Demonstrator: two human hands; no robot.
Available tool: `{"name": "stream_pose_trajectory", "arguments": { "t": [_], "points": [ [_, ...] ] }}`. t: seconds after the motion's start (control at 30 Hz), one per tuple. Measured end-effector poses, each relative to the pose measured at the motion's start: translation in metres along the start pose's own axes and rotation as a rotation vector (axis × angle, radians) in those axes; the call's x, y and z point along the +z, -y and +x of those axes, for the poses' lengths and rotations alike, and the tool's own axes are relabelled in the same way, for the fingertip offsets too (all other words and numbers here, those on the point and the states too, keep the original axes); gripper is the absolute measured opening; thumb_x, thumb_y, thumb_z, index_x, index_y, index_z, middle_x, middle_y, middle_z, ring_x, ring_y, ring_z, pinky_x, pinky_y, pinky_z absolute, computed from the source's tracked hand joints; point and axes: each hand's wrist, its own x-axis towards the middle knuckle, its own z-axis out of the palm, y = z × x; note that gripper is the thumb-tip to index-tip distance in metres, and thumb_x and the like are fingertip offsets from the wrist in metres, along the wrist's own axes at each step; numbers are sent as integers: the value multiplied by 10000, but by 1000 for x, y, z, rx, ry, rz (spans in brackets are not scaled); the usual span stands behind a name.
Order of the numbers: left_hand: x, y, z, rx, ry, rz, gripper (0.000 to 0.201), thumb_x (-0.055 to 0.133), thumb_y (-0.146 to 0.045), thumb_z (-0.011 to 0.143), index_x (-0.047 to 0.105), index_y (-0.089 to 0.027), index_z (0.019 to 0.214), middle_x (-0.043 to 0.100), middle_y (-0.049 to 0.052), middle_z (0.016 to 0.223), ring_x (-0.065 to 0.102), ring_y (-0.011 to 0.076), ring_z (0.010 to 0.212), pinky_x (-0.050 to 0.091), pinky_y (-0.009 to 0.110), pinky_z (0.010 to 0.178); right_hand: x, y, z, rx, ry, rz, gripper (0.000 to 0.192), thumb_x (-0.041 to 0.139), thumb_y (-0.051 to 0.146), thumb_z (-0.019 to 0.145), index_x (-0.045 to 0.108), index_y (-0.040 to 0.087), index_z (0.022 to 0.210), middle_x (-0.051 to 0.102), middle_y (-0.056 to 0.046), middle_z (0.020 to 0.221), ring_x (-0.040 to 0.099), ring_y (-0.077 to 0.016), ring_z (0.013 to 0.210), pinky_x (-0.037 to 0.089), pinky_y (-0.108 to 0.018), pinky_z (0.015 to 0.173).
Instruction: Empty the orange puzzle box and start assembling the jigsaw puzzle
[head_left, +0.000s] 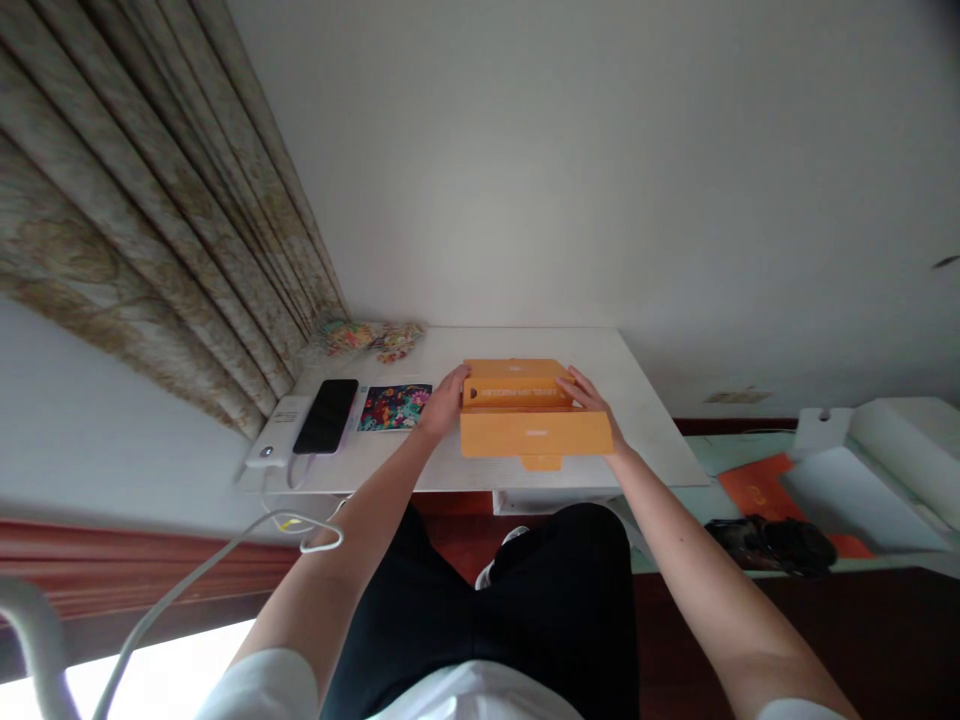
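An orange cardboard box (536, 434) lies on the white table in front of me, its long flap folded out toward me with a small tab at the edge. Printed lettering shows on a panel inside. My left hand (448, 400) grips the box's left end, fingers curled along its side. At the right end, my right hand (590, 393) holds the box, with its fingers over the upper edge. How far the thumbs reach is hidden. Just left of my left hand is a colourful floral picture sheet (394, 407).
A black phone (327, 415) lies beside a white power strip (279, 432) with cables. Clear bags of colourful pieces (375, 338) sit at the table's (637, 440) back left. Curtains hang at left; a white open box (855, 480) and a dark bundle (780, 543) are at right.
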Motion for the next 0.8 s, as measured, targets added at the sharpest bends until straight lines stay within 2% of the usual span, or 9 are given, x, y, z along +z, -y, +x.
{"name": "stream_pose_trajectory", "arguments": {
  "t": [0.1, 0.23, 0.37, 0.5, 0.6, 0.67, 0.73, 0.8],
  "points": [
    [1, 2, 9, 14, -76, -51, 409, 566, -130, 871, 669, -234, 1253, 596, 113, 1504, 478, 243, 1489, 309, 457, 1296, 0, 7, -3, -36, -14, -90, 596, 717, 475, 859, 637, 389, 1443, 421, -3, 1667, 481, -345, 1481, 474, -460, 1173],
    [-2, 0, 23, 37, -134, -90, 339, 536, -162, 915, 679, -236, 1214, 579, 105, 1522, 434, 222, 1519, 294, 440, 1302, 2, 14, 3, -95, -43, -183, 669, 731, 494, 847, 586, 397, 1493, 366, 2, 1698, 528, -359, 1434, 465, -484, 1185],
    [-6, -7, 31, 81, -147, -70, 335, 501, -210, 954, 668, -231, 1243, 572, 105, 1532, 414, 228, 1532, 274, 459, 1309, 0, 22, 11, -151, -67, -230, 659, 720, 507, 869, 572, 393, 1500, 318, 0, 1720, 468, -355, 1482, 434, -504, 1212],
    [-15, -26, 39, 90, -170, -40, 388, 561, -269, 953, 629, -245, 1335, 575, 87, 1531, 429, 253, 1518, 310, 468, 1286, -15, 35, 23, -168, -91, -154, 603, 706, 548, 892, 615, 371, 1462, 321, -8, 1718, 413, -356, 1521, 403, -509, 1230],
    [-28, -49, 53, 144, -117, -46, 550, 702, -276, 861, 591, -214, 1396, 604, 119, 1485, 525, 289, 1427, 376, 448, 1236, -34, 44, 45, -93, -151, -24, 492, 704, 602, 889, 724, 335, 1302, 489, -49, 1613, 477, -356, 1472, 440, -534, 1188],
    [-39, -65, 64, 170, -28, -124, 642, 770, -296, 805, 582, -199, 1412, 637, 124, 1435, 584, 297, 1353, 430, 433, 1183, -46, 47, 63, -28, -218, 74, 530, 731, 658, 848, 740, 289, 1229, 663, -99, 1420, 582, -354, 1360, 501, -527, 1111],
    [-47, -79, 73, 145, 57, -230, 691, 807, -350, 780, 581, -201, 1416, 657, 115, 1406, 616, 306, 1301, 474, 431, 1128, -53, 51, 81, 51, -218, 147, 582, 776, 692, 788, 743, 240, 1152, 750, -120, 1245, 666, -354, 1220, 551, -513, 1022],
    [-48, -88, 77, 63, 88, -335, 706, 809, -417, 792, 578, -200, 1423, 675, 113, 1376, 636, 320, 1259, 501, 442, 1080, -54, 54, 92, 120, -218, 232, 585, 751, 716, 799, 728, 228, 1120, 775, -116, 1166, 706, -341, 1121, 584, -492, 939]
  ]
}}
